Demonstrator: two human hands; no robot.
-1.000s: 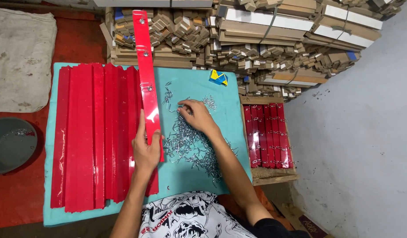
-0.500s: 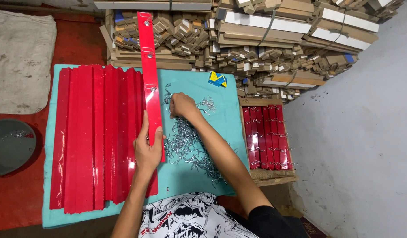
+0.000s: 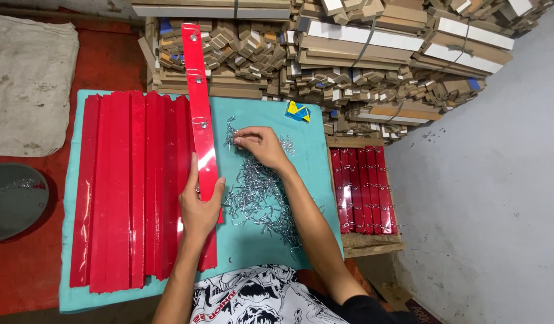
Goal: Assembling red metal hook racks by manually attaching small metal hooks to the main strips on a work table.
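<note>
The red strip (image 3: 200,114) runs from the middle of the frame up toward the top, tilted a little leftward, and my left hand (image 3: 200,207) has it pinched at the lower end, thumb on the face and fingers curled behind. Small metal clips sit in the holes along its length. My right hand (image 3: 260,146), just right of the strip near the centre, is closed with the fingertips drawn together on a small metal hook (image 3: 232,137) at the upper edge of the pile; how tightly it is held I cannot tell. The pile of metal hooks (image 3: 259,195) is spread across the teal cloth (image 3: 313,180) that covers the table, between my two forearms. On the left half of the cloth lies a stack of red strips (image 3: 130,186), laid side by side lengthwise. At the right of the frame a wooden tray (image 3: 373,243) holds more red strips (image 3: 364,189) fitted with clips. A small blue and yellow packet (image 3: 298,111) lies at the top edge of the cloth. Bundled cardboard pieces (image 3: 361,54) are heaped across the top, a grey cloth (image 3: 27,84) lies at upper left, and a dark round bowl (image 3: 14,201) sits at the left edge.
</note>
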